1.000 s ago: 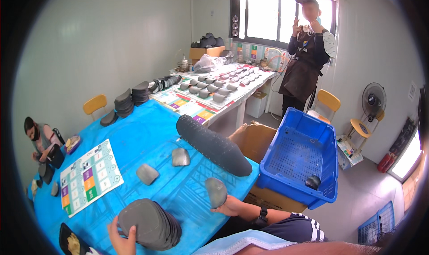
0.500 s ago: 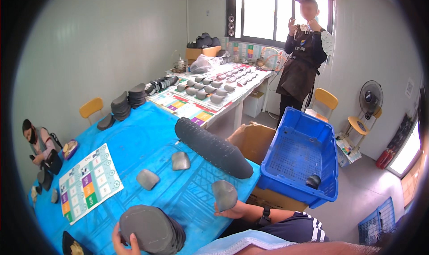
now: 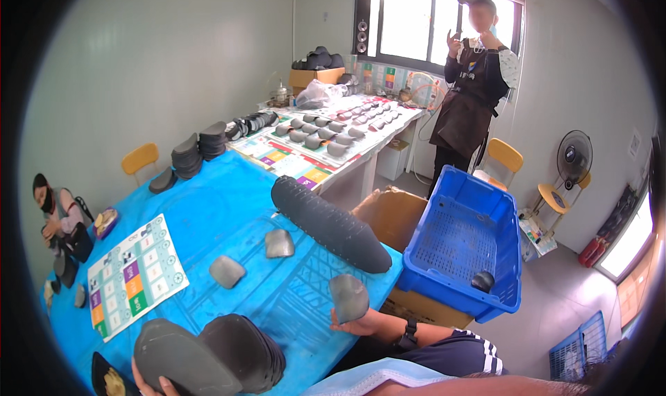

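My left hand (image 3: pixel 154 385) is closed on a dark grey rounded sheet (image 3: pixel 182 358) at the lower edge; its fingers are partly hidden. That sheet overlaps the left side of a stack of similar dark grey sheets (image 3: pixel 244 347). In my right hand (image 3: pixel 355 322) is a curved grey plate (image 3: pixel 349 296), held upright by its lower edge above the blue-covered table (image 3: pixel 222 181). Two more curved grey plates, a left one (image 3: pixel 227 271) and a right one (image 3: pixel 279 243), lie beyond my hands. A long row of nested dark pieces (image 3: pixel 331 226) rests along the table's right side.
A blue plastic crate (image 3: pixel 461 222) with one dark piece inside sits on a cardboard box (image 3: pixel 399 219) at the right. A printed sheet (image 3: pixel 139 274) lies left. One person (image 3: pixel 468 84) stands by the window; another (image 3: pixel 59 216) sits at the far left.
My left hand has moved left, sliding the top sheet partly off the stack. My right hand keeps its hold on the curved plate. The seated person's hands have shifted.
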`<state>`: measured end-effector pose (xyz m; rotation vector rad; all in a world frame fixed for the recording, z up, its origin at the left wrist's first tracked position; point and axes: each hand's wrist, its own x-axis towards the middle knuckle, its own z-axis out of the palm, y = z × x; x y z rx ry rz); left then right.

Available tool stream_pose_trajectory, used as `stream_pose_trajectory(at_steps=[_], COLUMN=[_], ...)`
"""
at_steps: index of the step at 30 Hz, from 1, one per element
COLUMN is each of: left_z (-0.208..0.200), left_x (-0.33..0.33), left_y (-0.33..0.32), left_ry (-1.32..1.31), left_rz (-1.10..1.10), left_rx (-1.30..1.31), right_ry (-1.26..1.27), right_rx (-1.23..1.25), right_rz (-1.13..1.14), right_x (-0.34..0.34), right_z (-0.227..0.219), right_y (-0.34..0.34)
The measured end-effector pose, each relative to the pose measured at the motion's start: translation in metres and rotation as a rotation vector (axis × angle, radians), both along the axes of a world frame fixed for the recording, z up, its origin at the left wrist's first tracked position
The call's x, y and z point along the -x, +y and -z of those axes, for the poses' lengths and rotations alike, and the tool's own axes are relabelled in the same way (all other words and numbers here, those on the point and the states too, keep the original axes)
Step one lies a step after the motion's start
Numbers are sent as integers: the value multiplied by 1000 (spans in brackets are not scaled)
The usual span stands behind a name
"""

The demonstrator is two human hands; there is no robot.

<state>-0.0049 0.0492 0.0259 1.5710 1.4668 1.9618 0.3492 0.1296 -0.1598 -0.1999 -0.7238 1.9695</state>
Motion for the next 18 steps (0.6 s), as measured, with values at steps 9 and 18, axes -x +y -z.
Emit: stream_pose_trajectory(at_steps=[9, 18], left_z=[18, 101], left_x=[-4, 24], left_y=[17, 37], left_ry=[-247, -247], left_rz=[134, 9], left_rx=[-45, -145], right_ry=[-31, -84], right_rx=[-14, -38], right_rz=[-15, -41], right_x=[-1, -3], right_z=[0, -4], right_y=[3, -2])
